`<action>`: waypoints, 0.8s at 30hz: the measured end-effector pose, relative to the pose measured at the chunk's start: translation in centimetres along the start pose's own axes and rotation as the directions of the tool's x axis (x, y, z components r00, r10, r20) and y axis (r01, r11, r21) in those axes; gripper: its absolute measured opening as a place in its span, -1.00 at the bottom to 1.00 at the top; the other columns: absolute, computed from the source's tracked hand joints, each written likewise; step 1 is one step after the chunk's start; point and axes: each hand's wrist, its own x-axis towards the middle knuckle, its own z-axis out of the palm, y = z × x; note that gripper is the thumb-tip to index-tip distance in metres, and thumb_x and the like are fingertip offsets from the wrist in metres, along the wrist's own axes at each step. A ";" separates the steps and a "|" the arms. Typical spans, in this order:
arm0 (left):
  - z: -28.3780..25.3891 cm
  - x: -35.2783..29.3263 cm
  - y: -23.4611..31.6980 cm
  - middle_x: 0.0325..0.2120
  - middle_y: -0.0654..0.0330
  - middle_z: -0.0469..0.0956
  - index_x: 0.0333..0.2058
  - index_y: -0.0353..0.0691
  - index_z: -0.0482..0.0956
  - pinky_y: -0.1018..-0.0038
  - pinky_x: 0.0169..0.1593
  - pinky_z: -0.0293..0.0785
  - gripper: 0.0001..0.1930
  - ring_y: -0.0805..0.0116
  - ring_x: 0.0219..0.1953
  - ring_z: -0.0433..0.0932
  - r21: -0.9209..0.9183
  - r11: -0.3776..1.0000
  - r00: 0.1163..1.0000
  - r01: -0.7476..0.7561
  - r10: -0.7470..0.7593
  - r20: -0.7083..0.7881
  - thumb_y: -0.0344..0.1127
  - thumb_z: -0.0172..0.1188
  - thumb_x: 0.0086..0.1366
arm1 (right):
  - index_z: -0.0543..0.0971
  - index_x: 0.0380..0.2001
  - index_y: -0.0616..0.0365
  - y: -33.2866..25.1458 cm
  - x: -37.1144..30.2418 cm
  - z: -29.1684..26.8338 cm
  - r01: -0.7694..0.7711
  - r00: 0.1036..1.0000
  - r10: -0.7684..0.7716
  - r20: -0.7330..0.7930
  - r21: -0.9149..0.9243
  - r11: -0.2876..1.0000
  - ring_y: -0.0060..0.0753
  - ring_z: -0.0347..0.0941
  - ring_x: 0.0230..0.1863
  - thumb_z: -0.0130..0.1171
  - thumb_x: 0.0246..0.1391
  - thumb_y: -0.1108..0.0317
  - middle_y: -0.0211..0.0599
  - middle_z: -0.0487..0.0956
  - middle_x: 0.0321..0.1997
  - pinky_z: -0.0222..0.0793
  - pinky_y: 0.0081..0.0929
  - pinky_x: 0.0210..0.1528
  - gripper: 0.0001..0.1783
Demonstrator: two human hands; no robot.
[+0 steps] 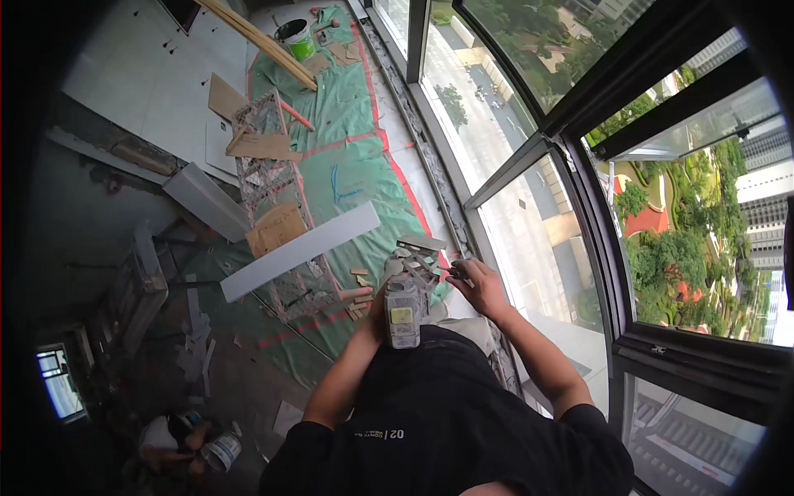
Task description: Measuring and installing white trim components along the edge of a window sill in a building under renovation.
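Note:
A dusty grey cordless power tool (404, 326) with a yellow label on its end is in front of my torso. My left hand (380, 312) grips it from the left side; the tool covers most of those fingers. To the right of the tool's front, my right hand (477, 287) has thumb and fingers pinched together. A small, thin item seems to be between them, too small to name. Broken grey tile pieces (420, 263) lie just beyond the tool, under and beside a flat grey strip (423, 243).
A long pale board (302, 250) lies across a dirty metal frame (277, 186) on green floor sheeting (331, 178). Tall windows (538, 198) run along my right. Wooden strips (256, 41) and a bucket (296, 41) are farther off. Another person (165, 442) crouches lower left beside a white bucket (222, 452).

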 end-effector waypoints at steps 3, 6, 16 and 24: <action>-1.6 4.1 3.0 -0.07 0.13 0.75 0.27 -0.22 0.56 0.27 -0.02 0.74 -0.47 0.25 -0.14 0.76 -0.145 0.988 0.998 -0.046 0.050 0.025 0.09 0.07 0.61 | 0.64 -0.02 0.21 4.0 6.9 0.3 0.217 0.974 -0.207 0.092 -0.103 0.971 -0.06 0.66 -0.28 0.46 0.30 0.23 -0.11 0.65 -0.29 0.59 -0.25 -0.20 -0.65; -0.5 9.2 7.3 -0.09 0.11 0.75 0.25 -0.22 0.57 0.23 -0.01 0.73 -0.48 0.20 -0.14 0.76 -0.237 0.971 0.983 -0.043 0.084 0.164 0.07 0.04 0.62 | 0.58 -0.33 0.24 7.0 13.0 2.5 -0.543 0.838 0.458 0.297 0.364 0.757 -0.13 0.46 -0.61 0.11 0.54 -0.04 -0.26 0.50 -0.54 0.44 -0.08 -0.45 -0.47; 1.6 24.6 28.0 0.04 0.10 0.70 0.36 -0.20 0.47 0.23 0.08 0.72 -0.44 0.21 0.00 0.73 0.137 0.919 0.924 -0.371 0.380 -0.050 0.07 -0.06 0.65 | 0.59 0.10 0.31 13.0 42.5 5.7 -0.313 0.923 0.256 0.288 0.170 0.934 -0.34 0.70 -0.28 0.32 0.45 0.20 -0.13 0.72 -0.27 0.61 -0.39 -0.20 -0.61; 4.9 28.6 46.3 -0.05 0.08 0.74 0.23 -0.24 0.56 0.24 -0.04 0.77 -0.50 0.20 -0.12 0.77 -0.324 0.857 0.903 -0.401 0.429 0.020 0.05 -0.03 0.65 | 0.65 0.02 0.24 14.4 65.2 8.5 -0.035 0.944 -0.046 0.327 0.239 0.970 -0.13 0.71 -0.22 0.47 0.30 0.30 -0.06 0.73 -0.15 0.59 -0.23 -0.16 -0.66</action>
